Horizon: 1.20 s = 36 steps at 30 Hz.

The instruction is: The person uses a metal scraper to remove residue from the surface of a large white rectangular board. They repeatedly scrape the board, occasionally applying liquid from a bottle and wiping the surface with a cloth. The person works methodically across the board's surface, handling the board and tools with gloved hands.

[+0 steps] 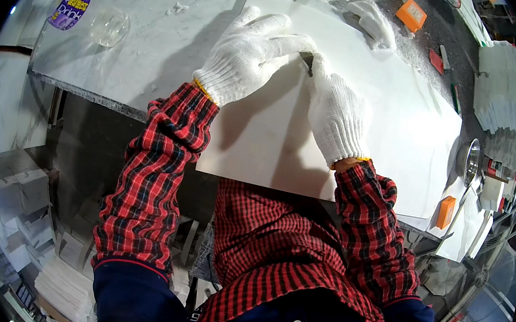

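Note:
White knit gloves cover both my hands, which meet above a large white panel [253, 151] with a smooth face. Thumb and fingers of my left hand [245, 51] come together at a small dark object [308, 61]. From the other side, my right hand [337, 116] pinches the same object with its fingertips. Its kind cannot be made out, since the gloves hide most of it. Shadows of both hands fall across the panel, whose near edge lies close to my checked apron [276, 227].
Left on the white table [139, 33] are a clear round container [109, 26] and a purple-labelled one [70, 7]. A crumpled white cloth or glove [373, 23] and an orange box [411, 15] lie beyond the panel. At right are a metal bowl [469, 161] and another orange box [445, 212].

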Each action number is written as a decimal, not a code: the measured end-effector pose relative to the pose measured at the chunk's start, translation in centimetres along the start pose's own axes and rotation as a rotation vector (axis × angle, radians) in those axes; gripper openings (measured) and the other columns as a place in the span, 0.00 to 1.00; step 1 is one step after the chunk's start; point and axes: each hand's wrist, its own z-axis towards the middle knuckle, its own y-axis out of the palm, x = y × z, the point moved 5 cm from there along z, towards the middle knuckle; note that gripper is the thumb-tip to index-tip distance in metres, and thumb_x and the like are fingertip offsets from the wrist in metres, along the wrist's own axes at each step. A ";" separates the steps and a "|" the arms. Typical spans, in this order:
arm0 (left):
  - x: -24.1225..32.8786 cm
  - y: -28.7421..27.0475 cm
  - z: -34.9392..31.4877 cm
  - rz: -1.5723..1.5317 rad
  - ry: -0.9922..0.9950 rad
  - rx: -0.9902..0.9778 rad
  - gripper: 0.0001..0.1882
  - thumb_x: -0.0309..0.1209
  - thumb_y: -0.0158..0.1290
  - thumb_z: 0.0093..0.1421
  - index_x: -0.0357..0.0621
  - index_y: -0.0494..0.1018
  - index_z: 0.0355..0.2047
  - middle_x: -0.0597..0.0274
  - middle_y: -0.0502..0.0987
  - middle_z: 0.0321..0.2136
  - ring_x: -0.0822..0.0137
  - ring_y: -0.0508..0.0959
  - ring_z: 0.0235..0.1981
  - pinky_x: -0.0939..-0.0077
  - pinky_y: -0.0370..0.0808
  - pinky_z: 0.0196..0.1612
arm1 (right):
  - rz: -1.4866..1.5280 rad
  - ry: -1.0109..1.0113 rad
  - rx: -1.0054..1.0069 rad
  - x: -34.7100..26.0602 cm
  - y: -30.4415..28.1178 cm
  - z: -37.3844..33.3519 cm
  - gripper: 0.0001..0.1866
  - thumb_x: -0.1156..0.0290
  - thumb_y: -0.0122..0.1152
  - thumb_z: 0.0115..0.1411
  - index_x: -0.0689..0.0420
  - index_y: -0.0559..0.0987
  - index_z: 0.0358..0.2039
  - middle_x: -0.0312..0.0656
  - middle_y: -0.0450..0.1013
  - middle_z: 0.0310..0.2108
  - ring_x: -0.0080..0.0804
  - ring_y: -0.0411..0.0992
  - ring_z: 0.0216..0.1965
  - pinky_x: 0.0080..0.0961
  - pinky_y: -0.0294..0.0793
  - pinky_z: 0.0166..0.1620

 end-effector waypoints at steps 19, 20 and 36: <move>0.2 0.5 0.5 -0.029 -0.002 -0.025 0.15 0.34 0.58 0.65 0.63 0.83 0.52 0.65 0.81 0.45 0.58 0.75 0.51 0.63 0.69 0.60 | 0.045 0.077 0.038 -0.1 0.1 -1.0 0.17 0.67 0.52 0.69 0.54 0.69 0.57 0.49 0.79 0.31 0.55 0.79 0.31 0.50 0.77 0.32; 0.1 0.7 0.3 -0.017 -0.035 -0.083 0.17 0.34 0.59 0.65 0.64 0.83 0.54 0.63 0.83 0.52 0.57 0.77 0.59 0.60 0.68 0.66 | 0.046 0.084 0.034 -0.2 0.1 -1.2 0.17 0.67 0.52 0.69 0.54 0.69 0.57 0.49 0.79 0.31 0.56 0.79 0.31 0.50 0.77 0.32; 0.8 0.8 0.4 -0.003 -0.001 -0.027 0.16 0.34 0.58 0.65 0.66 0.84 0.51 0.64 0.82 0.49 0.61 0.76 0.55 0.62 0.64 0.66 | 0.068 0.201 0.047 -1.6 0.4 -1.9 0.16 0.63 0.52 0.71 0.57 0.70 0.55 0.50 0.81 0.30 0.54 0.81 0.30 0.48 0.79 0.32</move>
